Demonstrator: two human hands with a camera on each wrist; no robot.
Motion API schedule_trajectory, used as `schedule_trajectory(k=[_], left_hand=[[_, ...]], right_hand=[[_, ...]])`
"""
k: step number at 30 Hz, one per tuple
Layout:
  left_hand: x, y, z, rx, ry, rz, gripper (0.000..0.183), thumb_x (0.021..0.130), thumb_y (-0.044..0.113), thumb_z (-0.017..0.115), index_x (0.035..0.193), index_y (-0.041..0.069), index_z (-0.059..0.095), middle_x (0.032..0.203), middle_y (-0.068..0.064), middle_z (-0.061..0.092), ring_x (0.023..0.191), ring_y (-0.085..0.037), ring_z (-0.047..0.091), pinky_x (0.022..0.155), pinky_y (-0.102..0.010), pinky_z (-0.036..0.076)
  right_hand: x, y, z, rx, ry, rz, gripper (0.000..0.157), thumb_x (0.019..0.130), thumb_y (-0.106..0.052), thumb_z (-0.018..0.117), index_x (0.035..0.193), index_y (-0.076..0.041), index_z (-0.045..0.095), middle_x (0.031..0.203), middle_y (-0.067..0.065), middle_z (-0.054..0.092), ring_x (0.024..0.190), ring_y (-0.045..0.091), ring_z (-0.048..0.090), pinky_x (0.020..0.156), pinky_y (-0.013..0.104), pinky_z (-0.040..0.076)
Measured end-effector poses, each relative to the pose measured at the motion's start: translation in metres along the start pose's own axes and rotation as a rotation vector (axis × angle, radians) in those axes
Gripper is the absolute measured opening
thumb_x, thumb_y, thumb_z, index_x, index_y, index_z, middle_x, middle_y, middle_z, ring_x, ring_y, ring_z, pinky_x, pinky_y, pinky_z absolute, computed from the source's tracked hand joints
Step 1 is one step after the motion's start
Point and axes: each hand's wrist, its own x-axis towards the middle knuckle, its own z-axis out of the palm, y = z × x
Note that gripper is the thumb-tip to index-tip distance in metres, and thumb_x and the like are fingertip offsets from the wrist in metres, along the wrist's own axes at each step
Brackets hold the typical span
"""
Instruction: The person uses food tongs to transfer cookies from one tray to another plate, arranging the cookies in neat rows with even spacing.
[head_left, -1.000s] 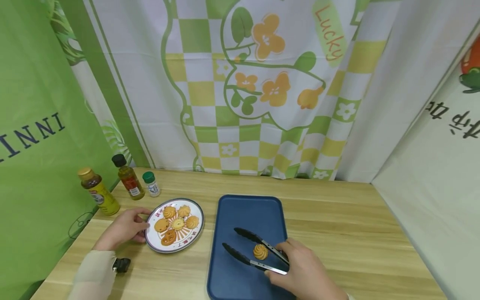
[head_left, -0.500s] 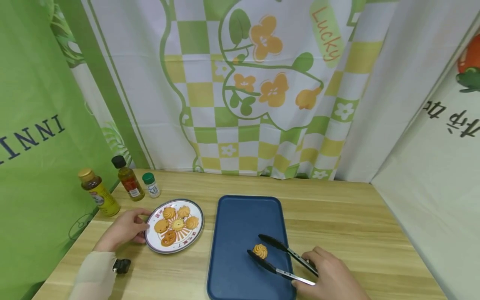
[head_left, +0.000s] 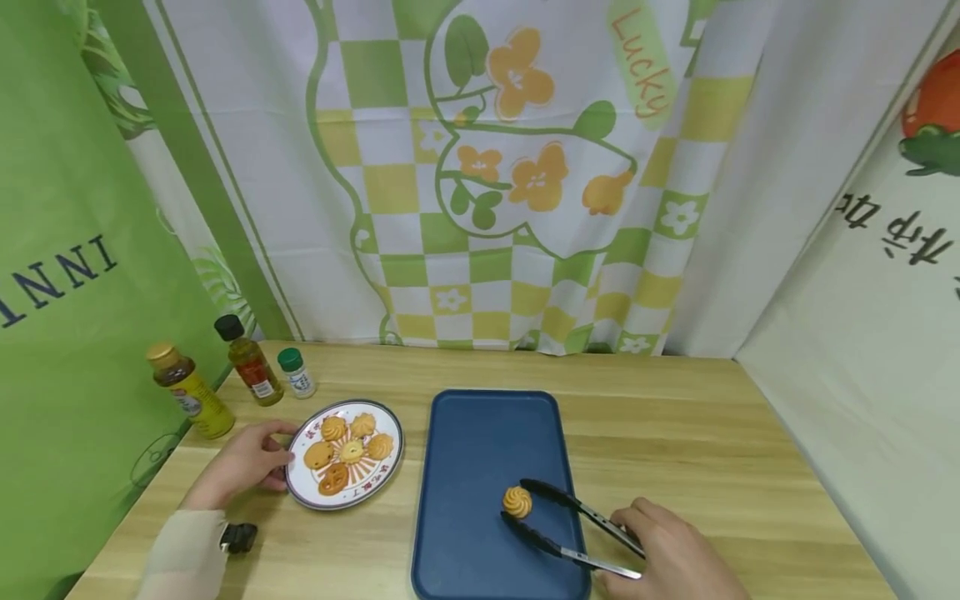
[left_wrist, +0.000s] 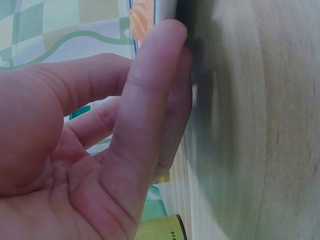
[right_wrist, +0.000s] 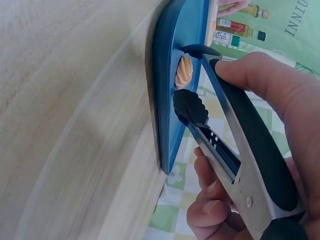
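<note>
My right hand (head_left: 667,550) grips black-tipped metal tongs (head_left: 538,537), thumb on one arm and fingers on the other. The tongs' spread tips flank a swirled round cookie (head_left: 517,502) lying on the dark blue tray (head_left: 487,442). In the right wrist view, the black tips stand on either side of that cookie (right_wrist: 184,72). At the left, my left hand (head_left: 251,462) holds the rim of a white plate (head_left: 302,479) between thumb and fingers. Several cookies lie on the plate, one of them pretzel-shaped (head_left: 333,479). The left wrist view shows the plate's edge (left_wrist: 166,9) beyond the fingertips.
Behind the left hand stand a yellow-labelled bottle (head_left: 198,400), an oil bottle with a black cap (head_left: 253,367) and a small green-capped shaker (head_left: 297,375). The wooden table (head_left: 675,433) meets a patterned curtain (head_left: 487,250) at the back.
The tongs drew back to the right across the tray, and their tips now sit either side of the cookie. The left hand stays at the plate; the head view shifted slightly.
</note>
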Motion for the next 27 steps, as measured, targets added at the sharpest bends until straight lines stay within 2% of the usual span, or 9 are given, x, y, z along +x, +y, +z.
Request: schedule_trajectory(k=[4, 11, 18, 24, 27], left_hand=[[-0.003, -0.001, -0.001, -0.006, 0.000, -0.006, 0.056, 0.108, -0.004, 0.063, 0.160, -0.013, 0.044, 0.113, -0.026, 0.065, 0.081, -0.020, 0.074, 0.070, -0.037, 0.073], [0.000, -0.002, -0.001, 0.004, -0.001, -0.001, 0.055, 0.109, -0.003, 0.063, 0.160, -0.012, 0.045, 0.114, -0.026, 0.065, 0.083, -0.020, 0.073, 0.070, -0.036, 0.073], [0.000, -0.002, -0.001, -0.003, -0.001, -0.001, 0.055, 0.109, -0.004, 0.063, 0.160, -0.013, 0.044, 0.114, -0.027, 0.065, 0.082, -0.020, 0.073, 0.070, -0.036, 0.073], [0.000, -0.002, 0.000, -0.009, 0.007, 0.001, 0.055, 0.108, -0.003, 0.063, 0.159, -0.013, 0.046, 0.112, -0.026, 0.065, 0.079, -0.020, 0.073, 0.068, -0.036, 0.072], [-0.001, -0.001, 0.000, -0.010, 0.011, 0.000, 0.054, 0.108, -0.003, 0.063, 0.159, -0.013, 0.046, 0.112, -0.026, 0.065, 0.078, -0.020, 0.073, 0.068, -0.036, 0.072]], right_hand=[[0.002, -0.001, -0.001, 0.014, 0.001, -0.004, 0.054, 0.072, -0.048, 0.100, 0.111, -0.017, 0.079, 0.094, -0.013, 0.063, 0.077, -0.004, 0.048, 0.064, 0.021, 0.045], [0.001, -0.001, 0.000, 0.001, 0.011, -0.010, 0.054, 0.072, -0.048, 0.100, 0.111, -0.017, 0.079, 0.096, -0.013, 0.064, 0.079, -0.005, 0.050, 0.065, 0.022, 0.047], [0.005, -0.009, 0.001, 0.016, -0.017, 0.062, 0.053, 0.073, -0.050, 0.098, 0.113, -0.019, 0.080, 0.097, -0.014, 0.064, 0.081, -0.003, 0.052, 0.067, 0.022, 0.049], [0.015, -0.020, 0.001, 0.052, -0.070, 0.168, 0.054, 0.077, -0.051, 0.098, 0.117, -0.018, 0.080, 0.102, -0.010, 0.069, 0.088, 0.006, 0.060, 0.074, 0.032, 0.057], [0.020, -0.025, 0.002, 0.055, -0.072, 0.189, 0.055, 0.078, -0.050, 0.098, 0.118, -0.018, 0.080, 0.103, -0.009, 0.070, 0.089, 0.008, 0.060, 0.076, 0.035, 0.058]])
